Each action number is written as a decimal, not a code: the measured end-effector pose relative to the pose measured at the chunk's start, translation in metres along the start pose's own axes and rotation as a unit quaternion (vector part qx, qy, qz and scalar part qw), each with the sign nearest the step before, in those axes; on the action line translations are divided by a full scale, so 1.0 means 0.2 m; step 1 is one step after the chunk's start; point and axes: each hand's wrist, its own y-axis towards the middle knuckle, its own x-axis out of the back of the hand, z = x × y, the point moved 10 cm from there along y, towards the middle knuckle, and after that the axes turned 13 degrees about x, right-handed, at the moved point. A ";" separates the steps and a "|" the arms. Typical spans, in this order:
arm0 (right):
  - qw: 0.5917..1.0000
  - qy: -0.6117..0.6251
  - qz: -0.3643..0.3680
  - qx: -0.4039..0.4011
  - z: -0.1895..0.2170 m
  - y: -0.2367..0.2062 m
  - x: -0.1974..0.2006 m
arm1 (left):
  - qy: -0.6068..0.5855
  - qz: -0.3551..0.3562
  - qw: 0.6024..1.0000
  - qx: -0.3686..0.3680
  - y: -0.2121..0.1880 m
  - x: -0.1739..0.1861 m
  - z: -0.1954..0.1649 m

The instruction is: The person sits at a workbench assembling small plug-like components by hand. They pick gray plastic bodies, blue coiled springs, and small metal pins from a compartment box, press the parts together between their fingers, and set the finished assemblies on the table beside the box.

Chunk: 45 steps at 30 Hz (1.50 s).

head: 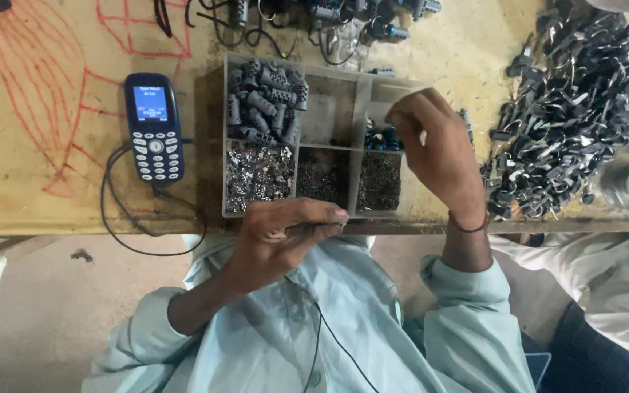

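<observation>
The left hand is curled shut, pinching a small metal part at the tray's six-o'clock edge, while the right hand dips bent fingers into the bin of blue bits at three o'clock; what it grips I cannot tell. This looks like mid-assembly, and the next move calls for a fine pick. A phone lies at nine o'clock, a pile of keys at three, crowding the right wrist.

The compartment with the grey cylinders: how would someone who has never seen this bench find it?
Find the clear divided tray at the bench's near edge, right of the dark blue phone. The compartment is its far-left one, beside the phone. Unlike its neighbours' tiny bits, it is heaped with chunky grey cylinders.
</observation>
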 end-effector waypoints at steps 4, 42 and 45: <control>0.996 -0.059 0.034 0.053 0.03 -0.03 -0.04 | -0.022 0.027 0.999 0.003 0.02 -0.01 0.02; 0.790 0.593 0.070 -0.137 0.17 -0.50 -0.45 | 0.278 0.015 0.917 -0.285 -0.09 -0.10 -0.28; 0.755 0.644 0.043 -0.118 0.24 -0.47 -0.46 | 0.192 -0.045 0.968 -0.154 -0.06 -0.06 -0.21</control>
